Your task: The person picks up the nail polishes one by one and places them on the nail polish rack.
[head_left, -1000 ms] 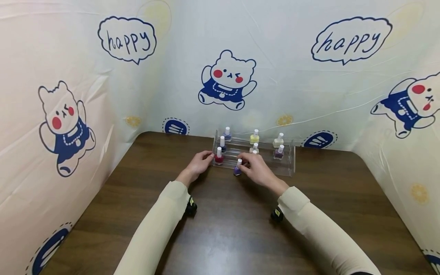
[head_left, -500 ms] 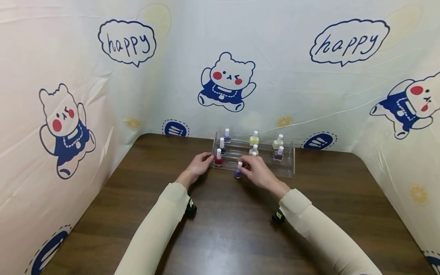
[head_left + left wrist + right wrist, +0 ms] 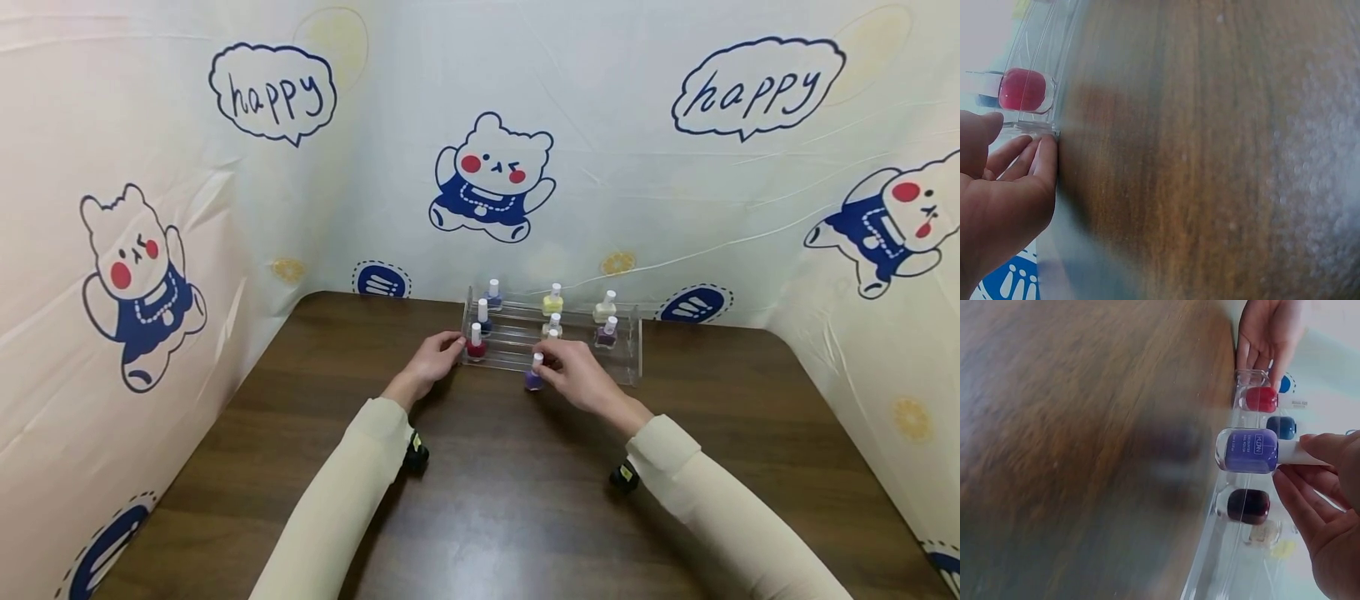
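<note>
My right hand (image 3: 581, 374) pinches the white cap of a purple nail polish bottle (image 3: 1252, 450) between thumb and fingers. The bottle (image 3: 533, 381) is upright at the front of a clear tiered rack (image 3: 626, 367); I cannot tell whether it touches the rack. My left hand (image 3: 435, 356) touches the rack's left end with its fingertips, its fingers extended in the left wrist view. Just inside that end stands a red nail polish bottle (image 3: 1024, 90) on the front tier. A dark red bottle (image 3: 1249, 507) sits beside the purple one, mostly hidden by my right hand in the head view.
Blue (image 3: 493, 296), navy (image 3: 483, 321), yellow (image 3: 552, 305), pale cream (image 3: 604, 311), beige (image 3: 552, 328) and dark purple (image 3: 606, 335) bottles stand on the rack's tiers. The brown wooden table (image 3: 480, 500) meets a printed cloth (image 3: 390, 183) behind and at both sides.
My right hand has moved slightly to the right along the rack's front, carrying the purple nail polish bottle. The left hand stays at the rack's left end.
</note>
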A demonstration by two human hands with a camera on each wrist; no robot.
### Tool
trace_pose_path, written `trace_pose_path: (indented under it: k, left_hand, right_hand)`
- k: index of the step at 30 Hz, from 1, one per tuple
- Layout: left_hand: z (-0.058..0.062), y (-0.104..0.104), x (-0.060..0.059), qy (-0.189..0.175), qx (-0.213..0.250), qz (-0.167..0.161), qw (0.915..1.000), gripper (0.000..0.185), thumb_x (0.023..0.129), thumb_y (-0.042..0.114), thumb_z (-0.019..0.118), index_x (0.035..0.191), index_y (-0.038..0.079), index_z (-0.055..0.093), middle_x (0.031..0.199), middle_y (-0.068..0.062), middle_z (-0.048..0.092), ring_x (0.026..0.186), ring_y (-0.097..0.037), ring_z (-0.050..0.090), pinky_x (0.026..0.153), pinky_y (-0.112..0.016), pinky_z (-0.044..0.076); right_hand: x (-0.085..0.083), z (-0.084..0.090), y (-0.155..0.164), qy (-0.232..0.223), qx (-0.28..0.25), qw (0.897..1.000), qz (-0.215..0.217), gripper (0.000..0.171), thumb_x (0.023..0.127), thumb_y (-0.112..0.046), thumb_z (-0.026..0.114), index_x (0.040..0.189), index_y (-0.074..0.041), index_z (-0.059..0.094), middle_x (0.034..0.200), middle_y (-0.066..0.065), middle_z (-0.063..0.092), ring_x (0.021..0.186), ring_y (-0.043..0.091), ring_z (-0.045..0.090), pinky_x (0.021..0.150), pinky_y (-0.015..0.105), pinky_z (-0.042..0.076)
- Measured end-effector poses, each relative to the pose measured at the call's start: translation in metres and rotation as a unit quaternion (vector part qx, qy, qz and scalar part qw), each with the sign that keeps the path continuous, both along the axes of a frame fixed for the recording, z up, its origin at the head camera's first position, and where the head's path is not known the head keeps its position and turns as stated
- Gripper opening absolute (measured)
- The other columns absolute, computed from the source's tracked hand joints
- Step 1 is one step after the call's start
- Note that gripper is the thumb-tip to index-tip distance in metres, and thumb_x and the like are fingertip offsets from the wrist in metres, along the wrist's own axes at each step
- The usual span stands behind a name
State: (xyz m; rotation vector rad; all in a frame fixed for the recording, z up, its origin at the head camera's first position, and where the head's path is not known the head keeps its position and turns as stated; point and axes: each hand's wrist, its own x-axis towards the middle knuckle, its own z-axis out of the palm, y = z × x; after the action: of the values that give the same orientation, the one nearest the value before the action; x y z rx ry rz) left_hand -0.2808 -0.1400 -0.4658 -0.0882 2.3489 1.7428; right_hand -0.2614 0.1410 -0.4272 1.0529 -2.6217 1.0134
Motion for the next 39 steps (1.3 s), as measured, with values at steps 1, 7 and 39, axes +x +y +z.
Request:
trace_pose_path:
  k: [1, 7, 39]
  left_hand:
    - [0.000, 0.000, 0.000, -0.001, 0.001, 0.000, 1.0000, 0.048, 0.111, 0.027, 0.046, 0.152, 0.003, 0.044, 0.152, -0.019, 0.047, 0.134, -0.032, 0.049, 0.116, -0.048, 0.041]
    - [-0.002, 0.000, -0.002, 0.002, 0.000, 0.001, 1.0000, 0.049, 0.110, 0.028, 0.047, 0.152, 0.003, 0.045, 0.152, -0.019, 0.047, 0.134, -0.032, 0.049, 0.116, -0.049, 0.040]
    - [-0.002, -0.001, -0.003, 0.000, -0.002, 0.002, 1.0000, 0.048, 0.111, 0.028, 0.047, 0.152, 0.004, 0.045, 0.152, -0.018, 0.048, 0.134, -0.031, 0.049, 0.115, -0.048, 0.041]
  right_hand:
    - [0.000, 0.000, 0.002, 0.003, -0.001, 1.000, 0.001, 0.009, 0.094, -0.002, 0.073, 0.102, -0.005, 0.071, 0.096, 0.007, 0.074, 0.086, 0.019, 0.071, 0.079, 0.042, 0.062]
    - [0.001, 0.004, 0.012, 0.010, -0.005, 1.000, 0.000, 0.008, 0.093, 0.000, 0.073, 0.100, -0.004, 0.071, 0.092, 0.005, 0.073, 0.087, 0.019, 0.071, 0.080, 0.041, 0.062]
    - [-0.004, 0.030, 0.071, 0.010, 0.013, 0.996, -0.083, 0.014, 0.096, -0.005, 0.071, 0.109, -0.001, 0.071, 0.098, 0.013, 0.074, 0.090, 0.029, 0.073, 0.080, 0.049, 0.061]
